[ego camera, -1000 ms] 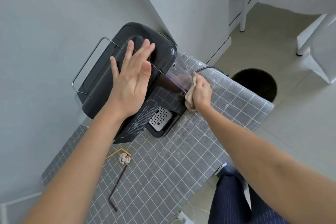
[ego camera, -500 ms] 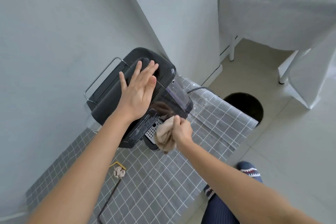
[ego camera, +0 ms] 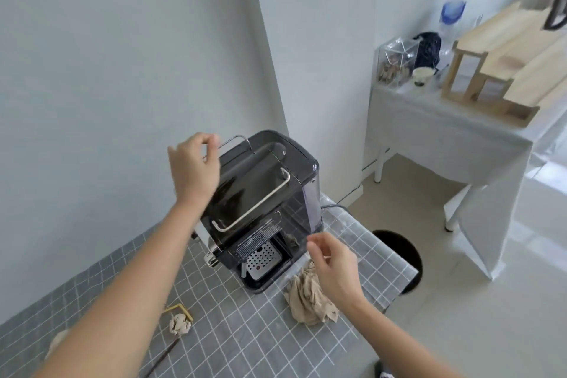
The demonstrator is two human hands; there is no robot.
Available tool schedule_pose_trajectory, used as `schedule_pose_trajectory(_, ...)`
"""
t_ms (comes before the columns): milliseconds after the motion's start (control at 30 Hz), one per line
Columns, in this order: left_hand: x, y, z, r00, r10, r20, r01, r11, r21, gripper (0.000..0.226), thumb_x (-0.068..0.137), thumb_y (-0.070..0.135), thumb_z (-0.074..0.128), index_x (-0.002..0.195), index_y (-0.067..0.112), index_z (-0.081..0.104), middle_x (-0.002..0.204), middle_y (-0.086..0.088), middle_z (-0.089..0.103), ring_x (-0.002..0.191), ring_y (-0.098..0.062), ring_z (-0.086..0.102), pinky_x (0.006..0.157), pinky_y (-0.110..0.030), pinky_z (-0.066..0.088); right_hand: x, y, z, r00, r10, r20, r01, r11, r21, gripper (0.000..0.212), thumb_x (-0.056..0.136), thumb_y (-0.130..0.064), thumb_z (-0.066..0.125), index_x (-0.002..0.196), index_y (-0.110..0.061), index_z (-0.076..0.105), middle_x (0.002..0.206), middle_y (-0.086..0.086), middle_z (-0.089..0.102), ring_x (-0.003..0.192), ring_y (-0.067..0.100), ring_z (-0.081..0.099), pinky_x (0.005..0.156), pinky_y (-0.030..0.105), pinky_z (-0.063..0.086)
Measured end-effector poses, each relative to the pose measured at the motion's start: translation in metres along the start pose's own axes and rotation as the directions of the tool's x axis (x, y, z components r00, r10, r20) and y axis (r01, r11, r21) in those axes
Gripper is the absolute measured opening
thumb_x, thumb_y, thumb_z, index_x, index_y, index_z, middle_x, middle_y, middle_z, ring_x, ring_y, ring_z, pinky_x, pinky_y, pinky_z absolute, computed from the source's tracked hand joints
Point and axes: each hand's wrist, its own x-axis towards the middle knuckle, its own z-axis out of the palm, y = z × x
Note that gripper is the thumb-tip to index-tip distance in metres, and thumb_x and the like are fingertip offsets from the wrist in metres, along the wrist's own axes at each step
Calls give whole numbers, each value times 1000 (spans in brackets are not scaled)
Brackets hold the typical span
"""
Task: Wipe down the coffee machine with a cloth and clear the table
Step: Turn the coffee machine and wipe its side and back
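A black coffee machine (ego camera: 264,193) stands at the far end of the table (ego camera: 245,341), which is covered in a grey checked cloth. My left hand (ego camera: 194,167) hovers at the machine's upper left side, fingers loosely curled, holding nothing. A crumpled beige cloth (ego camera: 310,296) lies on the table just in front and right of the machine. My right hand (ego camera: 333,267) is above the cloth with its fingers apart and nothing in them. A crumpled paper ball (ego camera: 179,325) and a thin dark stick (ego camera: 162,357) lie on the table nearer to me.
A round black bin (ego camera: 399,258) stands on the floor past the table's right edge. A power cable (ego camera: 334,207) runs behind the machine. A white-draped side table (ego camera: 445,144) at right carries a wooden rack, a bottle, a cup and a clear box. Walls close the left and back.
My right hand has let go of the cloth, which now lies on the table. My left hand has lifted off the machine's top. The view has tilted upward.
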Motion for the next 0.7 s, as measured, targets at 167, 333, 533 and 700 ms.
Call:
schedule_pose_trajectory(167,34,-51,-5,958,-192,211,182,981,67,25,97,16,47,105,4,68,109,-13,70,106,-31,61,90,-31,40,12,-85,2,996,18,84,-40,963,267,20,99,-26,55,91,-14,70,72,4,70,52,5,59,49,17,46)
schedule_pose_trajectory(333,44,-55,11,892,-235,386,231,971,56,28,97,11,44,105,7,70,110,-9,71,111,-27,60,92,-24,39,29,-119,12,966,152,208,-219,909,355,31,102,-27,49,99,-1,65,75,10,64,46,11,53,44,20,44)
schedule_pose_trajectory(533,58,-49,27,779,-301,550,307,948,84,30,99,15,42,100,7,71,106,-11,70,96,-24,62,81,-23,40,43,-122,19,937,209,281,-325,817,475,28,103,-16,47,92,5,62,67,7,55,43,10,45,39,18,35)
schedule_pose_trajectory(700,65,-47,27,701,-363,614,351,925,146,28,100,15,44,96,5,70,105,-17,69,78,-20,52,73,-23,36,52,-118,18,924,222,312,-356,796,489,25,102,-13,48,88,2,63,59,2,53,42,6,44,39,17,34)
